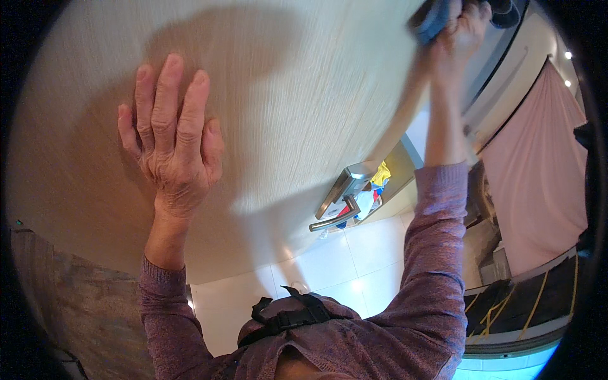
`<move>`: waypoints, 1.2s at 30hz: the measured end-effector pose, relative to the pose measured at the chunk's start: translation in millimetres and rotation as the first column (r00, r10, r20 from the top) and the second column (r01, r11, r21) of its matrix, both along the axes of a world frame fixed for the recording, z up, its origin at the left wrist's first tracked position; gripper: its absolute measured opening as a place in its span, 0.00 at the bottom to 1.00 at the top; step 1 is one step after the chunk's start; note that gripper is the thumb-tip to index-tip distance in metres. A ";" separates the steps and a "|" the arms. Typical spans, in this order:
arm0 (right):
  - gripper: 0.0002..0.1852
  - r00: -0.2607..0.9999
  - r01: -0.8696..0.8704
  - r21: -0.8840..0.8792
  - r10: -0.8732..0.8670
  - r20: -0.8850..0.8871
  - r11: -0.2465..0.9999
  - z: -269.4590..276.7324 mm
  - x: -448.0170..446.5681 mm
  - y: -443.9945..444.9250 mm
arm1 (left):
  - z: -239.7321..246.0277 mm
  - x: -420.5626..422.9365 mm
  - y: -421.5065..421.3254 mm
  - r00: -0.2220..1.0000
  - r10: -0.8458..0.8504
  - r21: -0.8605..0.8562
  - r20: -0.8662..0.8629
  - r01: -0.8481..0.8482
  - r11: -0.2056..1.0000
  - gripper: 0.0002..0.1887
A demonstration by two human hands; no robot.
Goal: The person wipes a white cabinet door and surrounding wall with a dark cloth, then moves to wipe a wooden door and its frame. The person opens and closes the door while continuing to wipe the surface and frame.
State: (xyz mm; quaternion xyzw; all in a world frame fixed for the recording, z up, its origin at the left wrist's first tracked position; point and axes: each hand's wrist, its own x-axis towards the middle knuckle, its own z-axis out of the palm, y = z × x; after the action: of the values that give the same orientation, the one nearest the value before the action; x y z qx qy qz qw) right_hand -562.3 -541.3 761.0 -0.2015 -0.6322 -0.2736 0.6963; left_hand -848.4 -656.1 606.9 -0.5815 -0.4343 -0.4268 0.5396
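Observation:
My left hand rests palm-down on a pale wood-grain door, with its fingers spread and nothing in it. Up at the top right, my right hand grips a dark grey-blue cloth near the door's edge. The hand and cloth are slightly blurred, and the picture's rim cuts part of them off. Below and between my arms, a metal lever handle juts from a lock plate on the door.
Behind the handle stands an open cabinet or box with colourful items. White floor tiles show beneath. A pink curtain hangs at right, above a dark surface with yellow strips. A brown wood-look surface lies at lower left.

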 end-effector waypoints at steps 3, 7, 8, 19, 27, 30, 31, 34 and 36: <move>0.12 0.979 -0.052 0.112 0.029 0.201 0.992 -44.1 -50.6 -14.1 | 2.4 -1.0 2.0 0.991 -0.129 0.068 0.024 0.127 0.990 0.21; 0.13 0.721 -0.058 0.193 -0.093 0.687 0.979 -147.9 -119.8 -46.8 | -8.8 -5.0 6.2 0.938 -0.340 0.176 0.069 0.324 0.929 0.21; 0.15 0.630 0.018 0.101 -0.090 0.771 0.995 -172.1 -129.1 -56.2 | -13.9 -7.5 6.5 0.926 -0.365 0.181 0.097 0.344 0.921 0.22; 0.18 0.809 0.164 0.178 -0.236 0.538 0.970 -157.0 -50.2 -13.3 | -61.1 -34.4 2.0 0.991 -0.092 0.109 0.093 0.082 0.991 0.23; 0.20 0.971 -0.239 -0.349 0.222 -0.090 0.906 -181.3 19.1 2.9 | -51.6 -35.6 -1.6 0.996 0.017 0.082 0.090 -0.025 0.996 0.24; 0.27 0.971 -0.215 -0.560 0.235 -0.037 0.800 -246.7 2.4 -28.6 | -48.5 -35.7 -2.8 0.998 0.008 0.086 0.069 -0.014 0.996 0.24; 0.27 0.982 -0.044 -0.535 0.134 0.132 0.844 -259.4 -5.0 -36.0 | -47.4 -35.5 -2.8 0.998 0.005 0.096 0.066 -0.011 0.995 0.24; 0.26 0.773 0.330 -0.242 -0.114 0.625 0.913 -288.2 -33.9 -62.1 | -48.5 -34.4 1.0 0.999 -0.020 0.126 0.029 0.016 0.992 0.23; 0.24 0.721 0.225 -0.226 -0.006 0.693 0.948 -286.0 -53.8 -66.4 | -52.5 -33.4 6.5 0.996 -0.093 0.185 -0.018 0.095 0.978 0.23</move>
State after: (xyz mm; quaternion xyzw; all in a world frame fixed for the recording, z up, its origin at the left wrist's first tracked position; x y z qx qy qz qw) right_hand -616.1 -607.7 474.9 -0.2272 -0.8633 -0.2744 0.3576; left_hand -881.8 -649.6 554.4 -0.5505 -0.3622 -0.4876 0.5727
